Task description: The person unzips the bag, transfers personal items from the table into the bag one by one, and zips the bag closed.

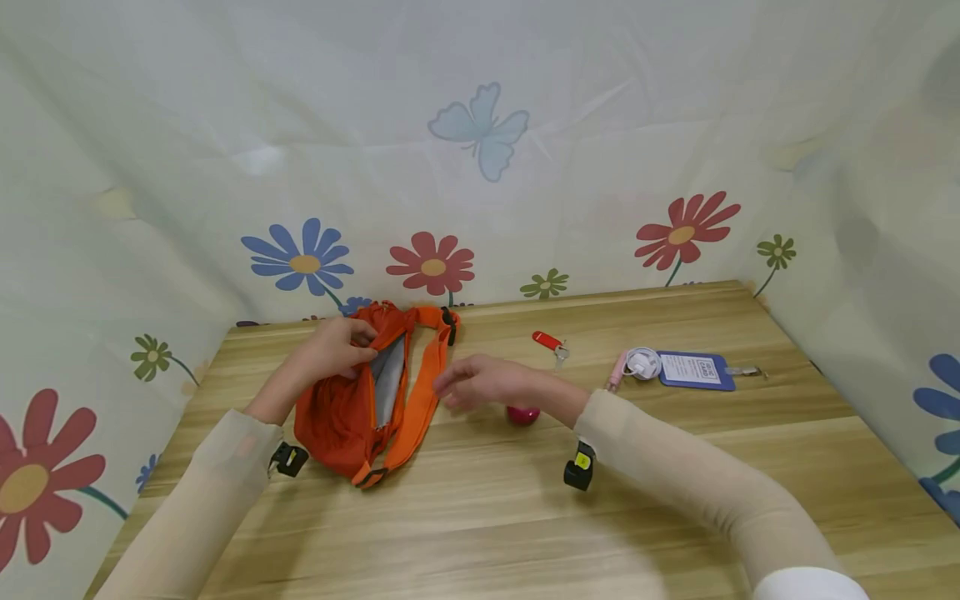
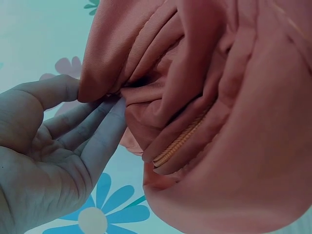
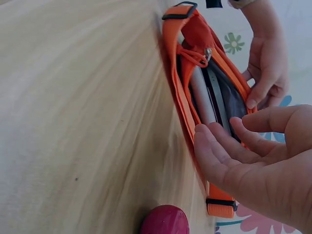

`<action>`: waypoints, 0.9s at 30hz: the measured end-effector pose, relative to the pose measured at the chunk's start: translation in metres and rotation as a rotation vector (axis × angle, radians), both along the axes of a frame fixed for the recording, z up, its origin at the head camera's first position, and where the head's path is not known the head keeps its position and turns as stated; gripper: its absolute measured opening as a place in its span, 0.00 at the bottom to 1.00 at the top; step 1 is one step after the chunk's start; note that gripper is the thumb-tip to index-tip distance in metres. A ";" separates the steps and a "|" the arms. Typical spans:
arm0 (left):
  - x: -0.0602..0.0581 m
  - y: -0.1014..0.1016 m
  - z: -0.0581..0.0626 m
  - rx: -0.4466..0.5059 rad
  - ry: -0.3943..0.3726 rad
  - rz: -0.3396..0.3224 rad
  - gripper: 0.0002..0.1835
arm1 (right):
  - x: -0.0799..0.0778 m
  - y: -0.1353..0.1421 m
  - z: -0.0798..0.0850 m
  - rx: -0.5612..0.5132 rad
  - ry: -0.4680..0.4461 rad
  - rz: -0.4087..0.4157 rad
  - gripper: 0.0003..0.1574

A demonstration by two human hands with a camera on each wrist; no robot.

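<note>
While the orange bag sat on the left part of the wooden tabletop, in the head view, its mouth gaped to show a grey lining. The left hand held the bag's far-left side near the opening, its grip pinching the cloth. The right hand was at the other side, beside the orange strap, its grip released and its fingers loosely bent; whether the fingertips touched the strap could not be told. Under the right forearm lay a dark pink round thing, partly hidden. Farther back was a red tag with a key, and to the right a pink stick, a coiled white cable and a blue card holder with a metal clip. Behind rose a pale flowered curtain. In the left wrist view, thumb and fingers nipped a fold of the bag, near a short stretch of zipper. In the right wrist view, the empty right hand stood before the bag's mouth, where a long pale thing showed inside, near a metal zipper pull.
</note>
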State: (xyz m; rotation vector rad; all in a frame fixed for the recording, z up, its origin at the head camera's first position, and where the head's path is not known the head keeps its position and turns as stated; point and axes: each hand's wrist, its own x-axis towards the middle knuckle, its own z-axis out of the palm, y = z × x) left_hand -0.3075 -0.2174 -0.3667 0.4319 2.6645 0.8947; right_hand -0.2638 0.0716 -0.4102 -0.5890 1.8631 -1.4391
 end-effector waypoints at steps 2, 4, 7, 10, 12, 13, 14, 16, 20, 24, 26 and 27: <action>0.000 0.000 0.000 0.001 0.002 -0.002 0.19 | 0.002 0.000 0.000 0.008 0.027 0.008 0.24; 0.000 0.000 0.000 -0.001 0.005 -0.004 0.18 | 0.004 0.001 -0.001 0.016 0.048 0.009 0.23; 0.000 0.001 0.001 -0.003 0.010 -0.006 0.18 | 0.007 0.001 -0.001 0.041 0.094 0.017 0.22; 0.000 0.002 0.001 -0.005 0.012 -0.005 0.18 | 0.010 0.000 -0.001 0.069 0.142 0.026 0.21; 0.000 0.002 0.000 -0.007 0.013 -0.004 0.18 | 0.011 0.000 -0.003 0.078 0.166 0.032 0.20; 0.000 0.002 0.000 -0.007 0.010 -0.004 0.18 | 0.012 0.000 -0.003 0.076 0.167 0.034 0.20; 0.000 0.002 0.000 -0.008 0.010 -0.005 0.18 | 0.013 0.000 -0.004 0.072 0.169 0.035 0.20; 0.000 0.003 -0.001 -0.011 0.008 -0.007 0.18 | 0.014 0.000 -0.005 0.062 0.165 0.040 0.19; 0.001 0.003 -0.001 -0.011 -0.003 -0.005 0.18 | 0.016 0.000 -0.006 0.057 0.204 0.061 0.18; 0.003 0.003 -0.001 -0.009 -0.009 -0.001 0.19 | 0.019 0.001 -0.006 0.087 0.270 0.085 0.17; 0.003 0.003 -0.001 -0.006 -0.010 0.000 0.19 | 0.020 0.002 -0.006 0.105 0.300 0.098 0.17; 0.004 0.003 -0.001 -0.004 -0.010 -0.001 0.19 | 0.020 0.003 -0.005 0.115 0.315 0.104 0.17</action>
